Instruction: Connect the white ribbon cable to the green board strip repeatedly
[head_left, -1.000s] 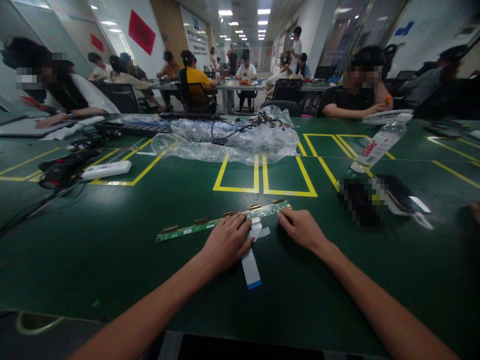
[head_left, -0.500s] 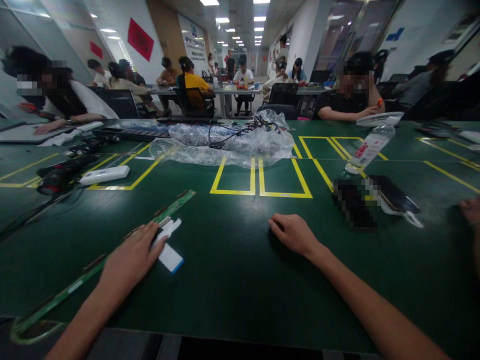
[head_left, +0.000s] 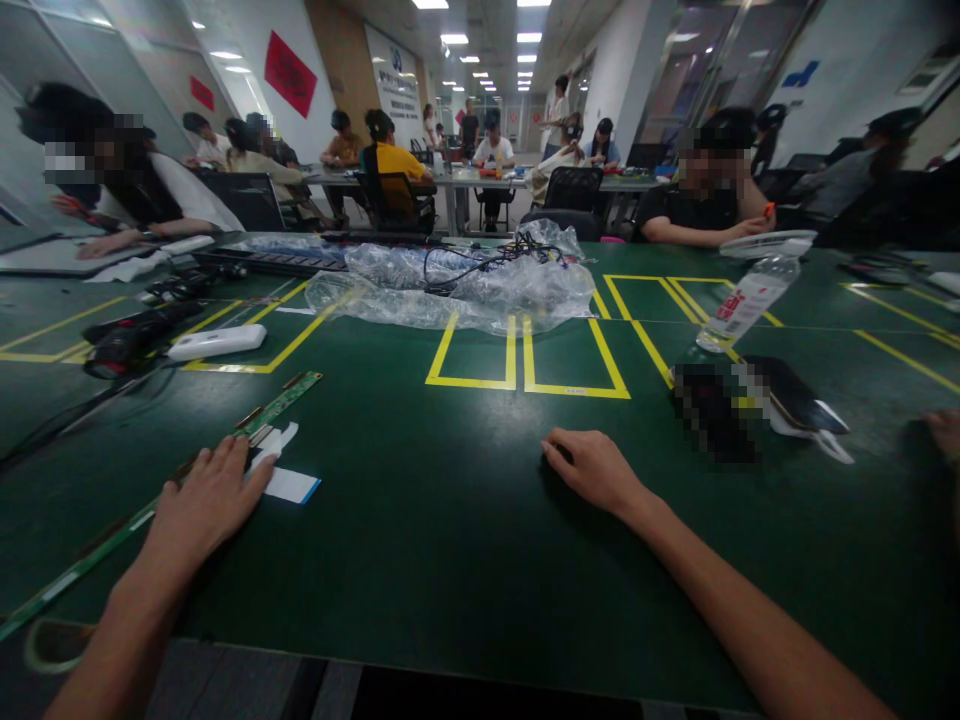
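Note:
My left hand (head_left: 202,500) lies over a long, narrow green circuit board (head_left: 289,398), gripping it against the table with the fingers across it and the thumb to the right. The board slants from the lower left edge to beyond my fingertips; its middle is hidden under the hand. A white flat ribbon cable (head_left: 294,485) with a blue end sticks out to the right of the thumb, joined near the board's connector. My right hand (head_left: 596,470) rests on the green table, fingers curled in and nothing visible in them.
Bubble wrap (head_left: 465,290) with black cables lies across the middle. A water bottle (head_left: 750,300) stands at the right, near a phone (head_left: 799,395). To the left are a white device (head_left: 217,343) and a black tool (head_left: 135,335). Another person's hand (head_left: 943,432) shows at the right edge.
My left hand has moved to the left with the circuit board and its ribbon cable. My right hand has stayed in place; the view has shifted slightly.

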